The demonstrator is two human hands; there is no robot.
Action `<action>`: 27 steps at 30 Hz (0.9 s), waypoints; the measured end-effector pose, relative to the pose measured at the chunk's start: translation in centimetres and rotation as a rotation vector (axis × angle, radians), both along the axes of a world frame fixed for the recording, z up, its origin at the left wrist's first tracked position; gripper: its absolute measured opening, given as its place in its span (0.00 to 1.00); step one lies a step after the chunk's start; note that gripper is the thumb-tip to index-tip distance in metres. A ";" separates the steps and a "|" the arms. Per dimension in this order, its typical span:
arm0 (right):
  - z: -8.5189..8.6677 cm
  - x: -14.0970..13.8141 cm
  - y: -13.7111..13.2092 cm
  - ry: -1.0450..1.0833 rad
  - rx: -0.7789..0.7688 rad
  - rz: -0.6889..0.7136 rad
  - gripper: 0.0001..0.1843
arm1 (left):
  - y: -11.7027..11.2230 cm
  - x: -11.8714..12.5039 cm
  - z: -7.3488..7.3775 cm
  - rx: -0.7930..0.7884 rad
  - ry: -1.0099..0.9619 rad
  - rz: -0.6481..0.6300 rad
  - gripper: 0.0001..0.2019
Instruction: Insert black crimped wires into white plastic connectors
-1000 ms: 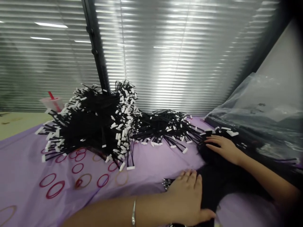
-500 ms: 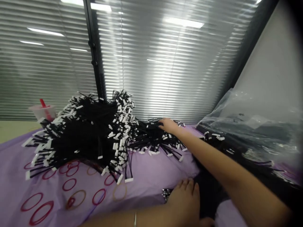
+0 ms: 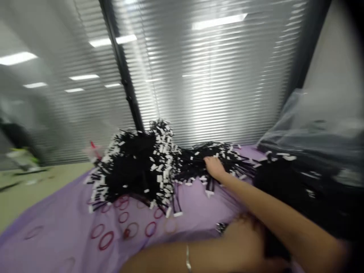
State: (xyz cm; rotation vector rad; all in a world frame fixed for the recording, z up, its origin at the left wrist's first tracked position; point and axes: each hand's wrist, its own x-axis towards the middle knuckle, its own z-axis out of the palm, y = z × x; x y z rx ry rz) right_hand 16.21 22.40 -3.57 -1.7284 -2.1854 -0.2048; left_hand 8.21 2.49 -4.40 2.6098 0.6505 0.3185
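A big heap of black cable ties with white heads (image 3: 136, 172) lies on a purple cloth (image 3: 57, 242). A smaller heap of the same ties (image 3: 216, 153) spreads to its right. My right hand (image 3: 214, 167) reaches across and rests on this smaller heap, fingers curled into the ties; the picture is smeared, so its grip does not show. My left hand (image 3: 247, 237), with a thin bracelet on the wrist, lies near the bottom edge on a dark bundle (image 3: 273, 250), partly hidden under my right forearm.
Several red and brown rubber bands (image 3: 127, 225) lie on the cloth in front of the big heap. A clear plastic bag (image 3: 315, 132) holding more black ties (image 3: 287, 178) fills the right side. A drink cup with a red straw (image 3: 93, 149) stands behind the heap. Closed blinds (image 3: 213, 87) back the table.
My right hand left the bundle at the right, reached to the smaller heap and has now drawn slightly back on it. The camera swung left and blurred. My left hand stayed put.
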 end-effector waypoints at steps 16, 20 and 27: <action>3.1 5.2 -1.5 -0.041 -0.113 0.012 0.20 | 0.6 0.7 -0.4 -0.065 0.038 0.079 0.40; -1.3 3.0 -2.9 -0.020 -0.119 -0.082 0.23 | 0.6 0.7 -0.3 -0.059 0.042 0.058 0.39; -0.6 2.7 -3.0 -0.039 0.000 -0.071 0.22 | 0.9 1.0 -1.6 -0.022 0.061 0.078 0.42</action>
